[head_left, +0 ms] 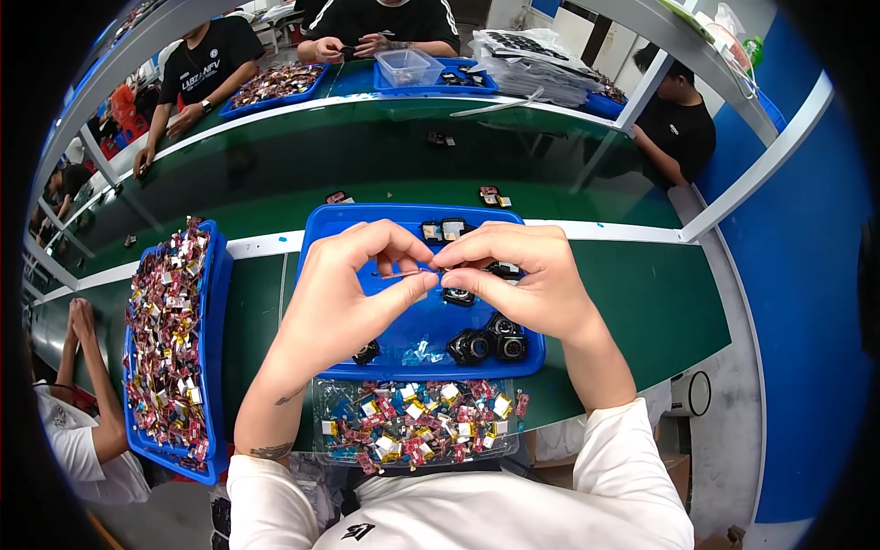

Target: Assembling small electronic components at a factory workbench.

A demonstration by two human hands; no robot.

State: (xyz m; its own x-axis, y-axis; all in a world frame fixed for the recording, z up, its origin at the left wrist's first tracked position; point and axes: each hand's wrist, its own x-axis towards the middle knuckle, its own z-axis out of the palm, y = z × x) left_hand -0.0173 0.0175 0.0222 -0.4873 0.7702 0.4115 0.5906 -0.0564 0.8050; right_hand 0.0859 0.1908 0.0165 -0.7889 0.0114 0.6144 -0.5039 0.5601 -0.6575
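Above a blue tray (403, 332), both hands meet fingertip to fingertip. My left hand (353, 275) pinches a small, thin reddish circuit board (400, 274), seen edge-on. My right hand (527, 275) has thumb and forefinger closed at the same spot; its fingers hide what they grip. In the tray under my right hand lie several black round-faced casings (490, 345), and an open casing with pale parts (446, 230) sits at the far side. Part of another black casing (366, 353) shows beneath my left wrist.
Nearest my body, a clear tray (323, 403) holds many red boards with white-and-yellow cells. A long blue bin (218, 367) heaped with similar boards stands at left. Beyond a white rail runs a green belt (348, 151) carrying a few parts; several people sit around it.
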